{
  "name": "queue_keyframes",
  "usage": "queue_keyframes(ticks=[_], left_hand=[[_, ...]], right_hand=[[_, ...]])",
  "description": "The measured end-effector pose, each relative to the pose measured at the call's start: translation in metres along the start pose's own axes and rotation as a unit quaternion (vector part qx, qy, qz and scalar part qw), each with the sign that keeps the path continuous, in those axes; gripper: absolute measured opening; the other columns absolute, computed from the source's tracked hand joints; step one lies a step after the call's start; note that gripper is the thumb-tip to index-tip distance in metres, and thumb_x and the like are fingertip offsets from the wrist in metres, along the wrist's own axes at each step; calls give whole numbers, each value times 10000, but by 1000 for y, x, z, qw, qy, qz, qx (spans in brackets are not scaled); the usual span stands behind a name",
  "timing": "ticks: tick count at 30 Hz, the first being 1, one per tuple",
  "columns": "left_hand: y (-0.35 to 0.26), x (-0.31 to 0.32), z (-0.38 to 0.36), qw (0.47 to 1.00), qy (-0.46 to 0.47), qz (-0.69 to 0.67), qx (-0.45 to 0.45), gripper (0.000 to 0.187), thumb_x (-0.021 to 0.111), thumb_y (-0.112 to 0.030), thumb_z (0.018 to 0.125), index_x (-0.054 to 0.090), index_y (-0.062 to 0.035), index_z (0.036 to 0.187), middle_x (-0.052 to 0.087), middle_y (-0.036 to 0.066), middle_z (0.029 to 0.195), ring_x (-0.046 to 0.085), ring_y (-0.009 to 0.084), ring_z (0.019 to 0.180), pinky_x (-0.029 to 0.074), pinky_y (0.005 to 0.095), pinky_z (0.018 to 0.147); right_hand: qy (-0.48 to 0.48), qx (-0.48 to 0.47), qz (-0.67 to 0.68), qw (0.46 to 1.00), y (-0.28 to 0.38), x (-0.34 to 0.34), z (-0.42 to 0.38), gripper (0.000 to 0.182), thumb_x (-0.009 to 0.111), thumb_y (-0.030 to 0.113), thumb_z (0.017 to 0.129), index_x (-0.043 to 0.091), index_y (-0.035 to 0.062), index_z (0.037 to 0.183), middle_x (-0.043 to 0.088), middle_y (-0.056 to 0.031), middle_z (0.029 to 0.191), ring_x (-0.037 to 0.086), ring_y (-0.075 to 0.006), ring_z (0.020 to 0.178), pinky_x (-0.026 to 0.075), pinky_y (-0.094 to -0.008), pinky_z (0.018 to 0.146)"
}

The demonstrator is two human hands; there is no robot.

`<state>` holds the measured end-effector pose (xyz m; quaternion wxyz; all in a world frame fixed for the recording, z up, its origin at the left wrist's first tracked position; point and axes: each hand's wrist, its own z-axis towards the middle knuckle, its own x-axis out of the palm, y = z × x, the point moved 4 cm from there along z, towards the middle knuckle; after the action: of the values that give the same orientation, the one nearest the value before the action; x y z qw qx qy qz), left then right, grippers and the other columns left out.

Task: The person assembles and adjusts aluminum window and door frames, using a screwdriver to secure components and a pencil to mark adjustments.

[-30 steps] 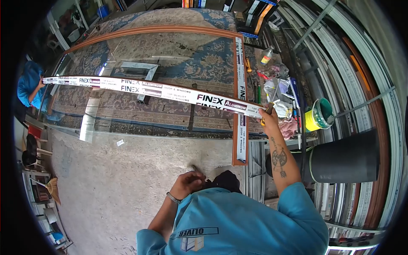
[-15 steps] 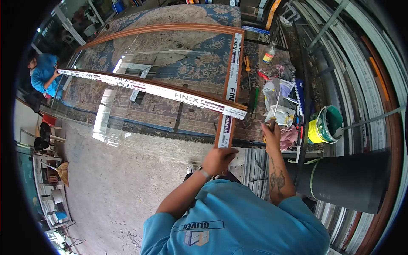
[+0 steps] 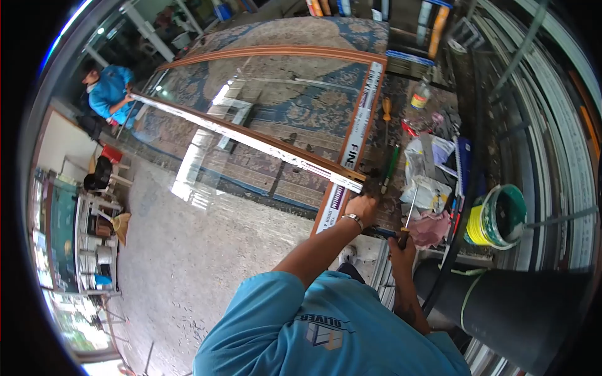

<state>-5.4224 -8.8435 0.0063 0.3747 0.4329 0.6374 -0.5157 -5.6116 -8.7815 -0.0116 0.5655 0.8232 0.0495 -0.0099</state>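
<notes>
My right hand point(image 3: 402, 250) is closed round the dark handle of a screwdriver point(image 3: 412, 210), its shaft pointing up and away from me. My left hand point(image 3: 364, 210) reaches forward, right by the near end of a long brown aluminium bar point(image 3: 263, 145) with white label film; its fingers are dark and partly hidden. The bar crosses over the brown, film-covered side piece point(image 3: 356, 135) of a frame around a glass pane point(image 3: 276, 113). At the bar's far end, a co-worker point(image 3: 110, 95) in a blue shirt has a hand on it.
A patterned carpet point(image 3: 351, 37) covers the worktable. On its right side lie an orange-handled screwdriver point(image 3: 387, 109), a green tool point(image 3: 393, 163), a bottle point(image 3: 420, 97) and rags point(image 3: 429, 229). A green bucket point(image 3: 511, 213) and a black roll point(image 3: 501, 313) stand to the right.
My left hand has moved from the side piece's near end forward to the bar's end. My right hand, with the screwdriver, has drawn back closer to my body. The view has shifted.
</notes>
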Motion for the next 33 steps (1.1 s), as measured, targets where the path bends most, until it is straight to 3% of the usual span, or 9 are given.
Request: queue_keyframes(ticks=[6,13,16,18,20,29,30,31,33], left_hand=[[-5,-11,-24,997,64,44,3,225,540,-136,780,621,-114,988,639,122,884,659,267,799,536,382,621],[48,-78,-172,932,-326,-152,35,225,589,-152,819,593,-117,1042,549,105,1124,576,287,973,500,382,776],[103,-73,-254,878,-437,-126,-151,304,601,-111,811,569,-120,1113,514,119,1198,555,297,1011,480,386,835],[136,-52,-308,823,-446,-162,-313,311,581,-91,815,561,-118,1124,491,134,1227,559,302,1024,477,394,851],[162,-20,-361,749,-484,-148,-427,336,575,-97,792,568,-106,1128,478,147,1247,531,333,1066,448,399,902],[150,231,-599,325,-79,-448,-829,398,611,-294,767,645,-72,1096,609,138,1147,566,293,1088,445,374,902],[157,296,-619,333,-78,-450,-825,398,611,-294,767,645,-72,1096,609,138,1147,566,293,1088,445,374,902],[176,353,-622,513,73,-456,-723,401,596,-287,790,631,-48,1109,603,157,1151,565,287,1094,446,367,899],[190,325,-629,442,-6,-528,-725,398,575,-296,803,628,-57,1117,600,163,1152,563,291,1096,445,368,905]], right_hand=[[75,-145,1,987,-28,16,28,260,649,59,775,518,51,999,518,-15,794,500,-96,663,422,-235,570],[83,-257,-104,957,17,53,36,261,631,162,832,547,-6,1013,523,-68,845,510,-190,768,432,-333,703],[149,-103,-105,978,94,86,-25,278,636,181,833,547,-26,996,532,-84,850,519,-211,781,430,-338,697],[137,-342,-271,889,132,100,-50,462,595,477,838,578,16,858,567,-163,764,561,-292,704,448,-434,675],[90,-338,-367,862,129,111,-39,432,598,444,848,581,13,855,572,-147,761,561,-291,691,448,-418,659],[182,-450,-275,830,81,184,4,342,653,308,835,608,-9,954,606,-148,756,584,-282,673,474,-373,627],[174,-453,-277,830,80,197,-10,342,653,308,835,608,-9,954,606,-148,756,584,-282,673,474,-373,627],[199,-409,-355,817,84,225,-40,321,646,239,829,567,-25,993,576,-119,829,560,-251,719,459,-356,664],[293,-380,-336,810,78,275,-92,322,637,157,818,519,-42,1042,556,-89,891,551,-234,764,449,-345,708]])
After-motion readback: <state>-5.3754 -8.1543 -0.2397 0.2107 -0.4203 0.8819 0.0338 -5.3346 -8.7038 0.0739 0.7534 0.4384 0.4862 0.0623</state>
